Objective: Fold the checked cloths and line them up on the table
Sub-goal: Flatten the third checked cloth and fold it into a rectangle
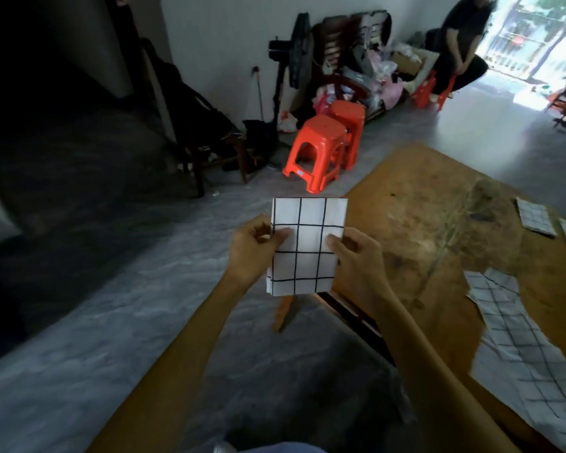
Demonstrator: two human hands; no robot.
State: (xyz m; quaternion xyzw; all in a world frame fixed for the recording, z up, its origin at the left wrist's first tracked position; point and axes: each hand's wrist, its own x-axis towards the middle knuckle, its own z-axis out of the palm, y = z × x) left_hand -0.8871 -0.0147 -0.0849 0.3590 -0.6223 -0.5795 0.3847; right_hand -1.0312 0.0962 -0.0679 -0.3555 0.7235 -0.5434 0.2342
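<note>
Matt white cloth [304, 246] with black grid, worn glossy wooden table [422, 204], shiny orange plastic stools [321, 142].

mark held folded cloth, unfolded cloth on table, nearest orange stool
held folded cloth [307, 243]: head view, centre of its top face
unfolded cloth [517, 338]: head view, middle of the sheet
nearest orange stool [321, 129]: head view, seat top

The folded cloth [304, 246] is held up between the left hand [250, 248] and right hand [356, 259], over the floor just left of the table [422, 197]. On the table, far right, two folded cloths [535, 217] lie side by side (the second cut off by the frame). Nearer, an unfolded cloth [517, 338] lies at the right. Two stools [321, 148] stand beyond the table's left edge, and behind them a fan [294, 60] stands by the wall.
</note>
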